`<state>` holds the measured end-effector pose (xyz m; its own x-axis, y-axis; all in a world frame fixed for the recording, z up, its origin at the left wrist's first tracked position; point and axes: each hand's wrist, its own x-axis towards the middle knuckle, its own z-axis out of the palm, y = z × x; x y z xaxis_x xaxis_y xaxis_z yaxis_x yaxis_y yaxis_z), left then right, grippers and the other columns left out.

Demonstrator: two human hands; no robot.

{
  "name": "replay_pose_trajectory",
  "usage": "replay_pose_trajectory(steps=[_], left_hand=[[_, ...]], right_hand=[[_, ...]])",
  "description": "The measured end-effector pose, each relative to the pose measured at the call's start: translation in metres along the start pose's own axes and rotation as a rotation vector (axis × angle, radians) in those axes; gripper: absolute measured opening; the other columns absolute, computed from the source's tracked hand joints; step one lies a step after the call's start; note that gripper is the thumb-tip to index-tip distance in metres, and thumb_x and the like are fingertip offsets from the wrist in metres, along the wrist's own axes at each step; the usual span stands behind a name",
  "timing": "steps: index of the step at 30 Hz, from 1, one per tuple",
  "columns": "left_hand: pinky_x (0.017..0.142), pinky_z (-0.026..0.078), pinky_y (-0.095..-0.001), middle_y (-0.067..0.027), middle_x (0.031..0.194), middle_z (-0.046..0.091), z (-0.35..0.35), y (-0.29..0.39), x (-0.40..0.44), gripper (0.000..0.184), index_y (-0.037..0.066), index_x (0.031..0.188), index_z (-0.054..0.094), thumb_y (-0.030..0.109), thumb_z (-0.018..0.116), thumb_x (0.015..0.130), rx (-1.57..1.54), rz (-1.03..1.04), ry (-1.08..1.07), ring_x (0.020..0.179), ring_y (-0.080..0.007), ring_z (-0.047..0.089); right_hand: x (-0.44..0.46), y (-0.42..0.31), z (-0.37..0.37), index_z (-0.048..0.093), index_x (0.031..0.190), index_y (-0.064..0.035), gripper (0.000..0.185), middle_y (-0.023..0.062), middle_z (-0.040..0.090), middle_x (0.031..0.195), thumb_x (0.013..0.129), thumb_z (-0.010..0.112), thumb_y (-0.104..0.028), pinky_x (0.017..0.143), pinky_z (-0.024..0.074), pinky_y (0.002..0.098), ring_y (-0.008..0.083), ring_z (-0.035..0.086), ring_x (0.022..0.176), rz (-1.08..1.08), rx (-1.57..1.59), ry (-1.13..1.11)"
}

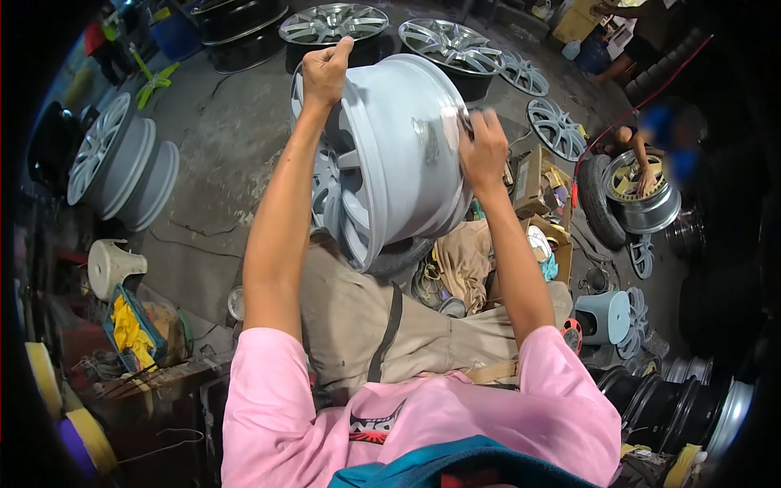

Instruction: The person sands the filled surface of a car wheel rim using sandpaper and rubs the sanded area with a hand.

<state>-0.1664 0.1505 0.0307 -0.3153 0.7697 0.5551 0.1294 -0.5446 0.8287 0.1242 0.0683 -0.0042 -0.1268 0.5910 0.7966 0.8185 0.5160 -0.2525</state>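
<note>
A light grey wheel rim stands tilted on its edge in front of my lap, its spoked face turned to the left. My left hand is closed on the upper edge of that face, thumb up. On the right side of the barrel, my right hand is closed, with its fingertips near the outer lip. Something small and dark shows at those fingers, too blurred to name. A darker, worn patch marks the barrel close to this hand.
Several silver wheels lie along the back. Grey rims stand at left, near a stool. Cardboard boxes sit at right. Beyond them, a co-worker's hand touches a gold-centred wheel beside a tyre.
</note>
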Motion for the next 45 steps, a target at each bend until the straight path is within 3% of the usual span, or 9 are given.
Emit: replay_pose_trajectory(steps=[13,16,20,24,26,32,36,38,45], left_hand=[[0.049,0.024,-0.0317,0.0076,0.053,0.034,0.001,0.000,0.001,0.062,0.006,0.053,0.038,0.036,0.068,0.098,-0.009,-0.013,-0.037,0.052,-0.0054,0.031],[0.050,0.019,-0.0289,0.0124,0.057,0.037,-0.004,0.002,0.001,0.059,0.015,0.052,0.039,0.032,0.069,0.101,0.000,-0.028,-0.035,0.054,-0.0014,0.029],[0.050,0.019,-0.0287,0.0124,0.057,0.037,0.000,0.008,-0.004,0.059,0.015,0.052,0.040,0.032,0.069,0.101,-0.021,0.023,-0.021,0.054,-0.0014,0.029],[0.050,0.019,-0.0284,0.0125,0.057,0.036,0.002,0.003,-0.001,0.059,0.015,0.053,0.040,0.032,0.068,0.101,-0.037,0.016,-0.027,0.054,-0.0010,0.029],[0.050,0.027,-0.0325,0.0059,0.052,0.035,-0.004,0.000,0.001,0.061,0.002,0.053,0.043,0.037,0.066,0.098,0.006,-0.004,-0.044,0.053,-0.0068,0.033],[0.050,0.028,-0.0328,0.0056,0.052,0.035,-0.002,0.003,0.001,0.060,0.001,0.055,0.043,0.037,0.067,0.097,0.011,0.006,-0.016,0.053,-0.0067,0.034],[0.050,0.028,-0.0322,0.0062,0.052,0.036,-0.003,-0.008,0.002,0.061,0.002,0.054,0.043,0.036,0.068,0.098,0.010,0.003,-0.024,0.053,-0.0059,0.034],[0.049,0.023,-0.0300,0.0093,0.054,0.037,-0.001,0.000,-0.002,0.059,0.008,0.053,0.043,0.034,0.068,0.100,-0.010,0.028,-0.013,0.052,-0.0036,0.032],[0.047,0.019,-0.0277,0.0116,0.055,0.038,0.003,-0.007,0.000,0.059,0.015,0.051,0.043,0.029,0.067,0.102,-0.062,0.047,-0.013,0.050,-0.0012,0.030]], right_hand=[[0.037,0.009,0.008,0.057,0.086,-0.0001,0.024,0.0198,0.060,0.087,0.081,0.077,-0.013,0.071,0.0520,0.0514,0.0442,0.064,0.080,-0.055,-0.051,-0.186],[0.037,0.006,0.006,0.057,0.085,0.0002,0.024,0.0198,0.060,0.087,0.081,0.076,-0.014,0.072,0.0511,0.0515,0.0445,0.063,0.079,-0.049,-0.080,-0.205],[0.003,0.005,-0.020,0.060,0.082,0.0003,0.022,0.0196,0.061,0.084,0.081,0.075,-0.016,0.072,0.0505,0.0505,0.0429,0.064,0.081,0.108,-0.038,-0.300],[0.043,0.008,0.008,0.062,0.083,0.0004,0.021,0.0196,0.063,0.085,0.081,0.076,-0.015,0.074,0.0516,0.0498,0.0429,0.065,0.083,0.012,-0.092,-0.227],[0.044,0.005,0.012,0.062,0.083,0.0004,0.021,0.0197,0.063,0.086,0.081,0.077,-0.015,0.074,0.0515,0.0502,0.0430,0.065,0.083,0.012,-0.072,-0.226],[-0.023,0.003,-0.059,0.061,0.081,-0.0001,0.019,0.0193,0.062,0.084,0.081,0.077,-0.011,0.070,0.0513,0.0487,0.0410,0.065,0.079,0.029,-0.126,-0.380],[-0.029,0.006,-0.079,0.064,0.078,0.0013,0.020,0.0143,0.060,0.073,0.083,0.078,-0.011,0.061,0.0464,0.0377,0.0301,0.060,0.064,0.203,-0.089,-0.176],[-0.036,0.009,-0.054,0.068,0.084,0.0013,0.020,0.0140,0.063,0.074,0.086,0.079,-0.015,0.062,0.0468,0.0370,0.0271,0.060,0.064,0.431,0.356,-0.161],[-0.033,-0.002,-0.019,0.068,0.086,0.0031,0.029,0.0165,0.065,0.073,0.088,0.080,-0.024,0.064,0.0474,0.0401,0.0291,0.060,0.064,0.463,0.169,0.078]])
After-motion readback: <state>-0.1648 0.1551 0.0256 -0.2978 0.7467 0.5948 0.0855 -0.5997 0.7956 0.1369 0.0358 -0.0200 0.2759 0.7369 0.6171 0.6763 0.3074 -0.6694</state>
